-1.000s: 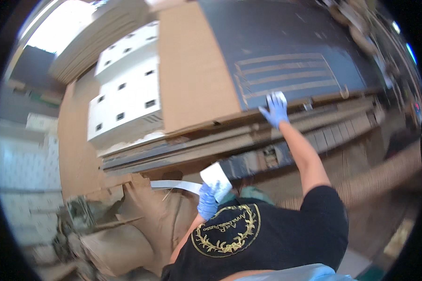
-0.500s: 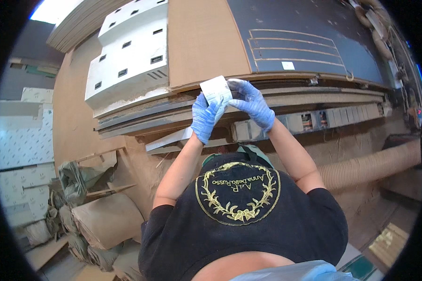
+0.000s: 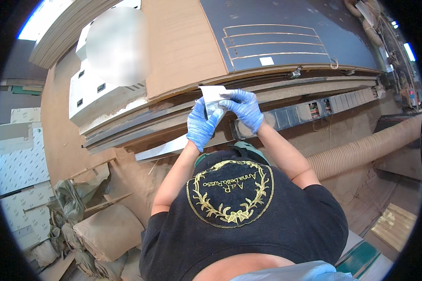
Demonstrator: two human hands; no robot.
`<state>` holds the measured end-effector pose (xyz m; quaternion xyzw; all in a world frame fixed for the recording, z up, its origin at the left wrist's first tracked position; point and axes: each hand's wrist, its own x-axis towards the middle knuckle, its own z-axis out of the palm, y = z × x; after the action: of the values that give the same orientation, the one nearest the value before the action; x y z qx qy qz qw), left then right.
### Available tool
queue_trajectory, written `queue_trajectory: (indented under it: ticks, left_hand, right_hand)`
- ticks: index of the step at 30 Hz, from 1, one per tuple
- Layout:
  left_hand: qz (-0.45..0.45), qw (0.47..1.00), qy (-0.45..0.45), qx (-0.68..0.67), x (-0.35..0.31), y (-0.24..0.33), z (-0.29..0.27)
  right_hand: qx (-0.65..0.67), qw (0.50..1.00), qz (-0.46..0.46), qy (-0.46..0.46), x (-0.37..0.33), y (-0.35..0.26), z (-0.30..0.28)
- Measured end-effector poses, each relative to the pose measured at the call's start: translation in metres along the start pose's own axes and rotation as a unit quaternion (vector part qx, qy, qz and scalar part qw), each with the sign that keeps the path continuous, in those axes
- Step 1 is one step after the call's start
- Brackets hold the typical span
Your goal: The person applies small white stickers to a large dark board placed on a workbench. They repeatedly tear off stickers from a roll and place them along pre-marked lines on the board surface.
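Note:
A white printed paper label [image 3: 212, 95], seemingly part of a small strip or stack, is held up in front of my chest. My left hand [image 3: 202, 122], in a blue knit glove, grips it from the lower left with the thumb across its face. My right hand [image 3: 244, 108], gloved alike with dark smudges on the fingers, pinches its right edge. Past my hands lies a dark panel [image 3: 286, 44] with thin routed lines. A small white label [image 3: 266, 61] rests near its front edge.
A bare brown board [image 3: 183, 42] lies left of the panel, beside a white machine housing [image 3: 84, 86], partly blurred. Metal rails [image 3: 173, 119] run along the bench front. A ribbed hose [image 3: 361, 147] is at the right; a wrapped roll [image 3: 109, 232] lies at lower left.
My right fingers have moved inward over the label's face, and the label has turned and narrowed in view. The bench and panels have shifted left in the picture.

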<state>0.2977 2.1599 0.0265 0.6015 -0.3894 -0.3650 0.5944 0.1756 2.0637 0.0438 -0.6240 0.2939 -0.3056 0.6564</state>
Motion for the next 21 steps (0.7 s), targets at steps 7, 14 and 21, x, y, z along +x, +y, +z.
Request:
queue_trajectory:
  ticks: [7, 14, 21]
  left_hand:
    - [-0.016, 0.993, -0.055, -0.106, 0.018, 0.001, 0.048]
    - [-0.014, 0.994, -0.061, -0.094, 0.039, -0.009, 0.086]
    - [-0.012, 0.989, -0.075, -0.126, 0.049, -0.011, 0.11]
  right_hand:
    - [0.072, 0.997, -0.01, -0.021, 0.012, 0.003, -0.055]
    - [0.12, 0.991, -0.018, -0.056, 0.019, -0.005, -0.1]
    - [0.068, 0.997, -0.005, -0.046, 0.021, 0.01, -0.128]
